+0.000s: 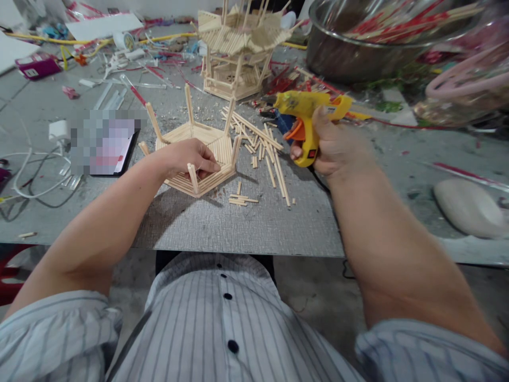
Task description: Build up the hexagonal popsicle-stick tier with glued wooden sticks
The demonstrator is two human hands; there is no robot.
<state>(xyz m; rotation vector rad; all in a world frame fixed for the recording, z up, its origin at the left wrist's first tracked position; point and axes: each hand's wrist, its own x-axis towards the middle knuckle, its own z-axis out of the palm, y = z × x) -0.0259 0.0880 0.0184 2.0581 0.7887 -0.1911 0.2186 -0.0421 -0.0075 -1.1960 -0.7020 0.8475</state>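
A hexagonal frame of pale wooden sticks (217,182), with short posts standing at its corners, rests on the table in front of me. My left hand (196,158) reaches into it from the left, thumb and fingers closed together low by the near right side. What those fingertips pinch, if anything, is too small to make out. To the right, my right hand (332,140) grips the handle of a yellow hot glue gun (306,106) with an orange trigger. Its nozzle points left, held above the table and apart from the frame. Loose wooden sticks (274,159) lie between frame and gun.
A taller tiered stick model (234,58) stands behind the frame. At back right are a metal bowl (338,58) and a pink-rimmed basket (445,87). A phone (113,151), cables and a purple box (38,65) lie left; a grey stone-like object (469,207) lies right.
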